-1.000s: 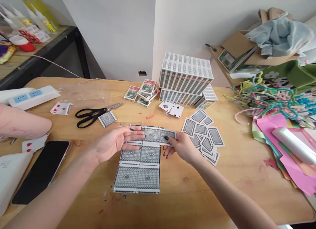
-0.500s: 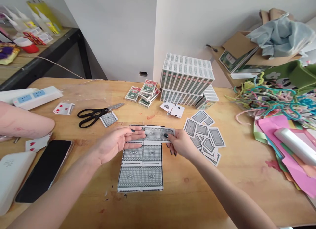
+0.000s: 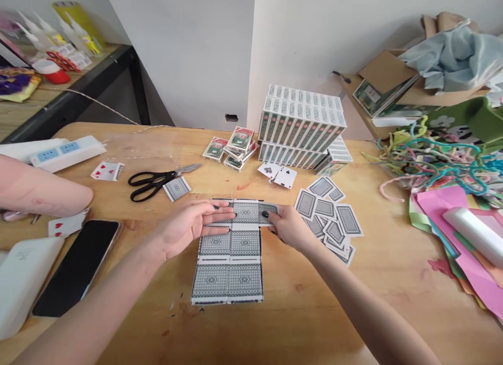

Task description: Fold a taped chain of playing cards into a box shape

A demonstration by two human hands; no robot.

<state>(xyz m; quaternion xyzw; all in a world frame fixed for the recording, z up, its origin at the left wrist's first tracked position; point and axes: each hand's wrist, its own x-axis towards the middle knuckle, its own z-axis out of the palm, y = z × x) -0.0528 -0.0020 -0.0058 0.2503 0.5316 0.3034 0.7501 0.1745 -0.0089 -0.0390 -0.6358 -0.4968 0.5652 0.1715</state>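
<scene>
I find the left hand (image 3: 184, 226) and right hand (image 3: 293, 228) apart. The left is open, fingers straight over the upper left of the panel (image 3: 230, 257). The right grips a card (image 3: 269, 210), thumb on top, jutting past the panel's upper right edge. The panel lies on the desk (image 3: 306, 315), patterned backs up. To its right I note loose cards (image 3: 325, 207); beyond, stacked boxes (image 3: 301, 121); to its left, scissors (image 3: 170, 176) and a phone (image 3: 78, 268).

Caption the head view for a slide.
Left hand over a panel of patterned cards, right hand gripping a card jutting past its edge, scissors lying nearby.
</scene>
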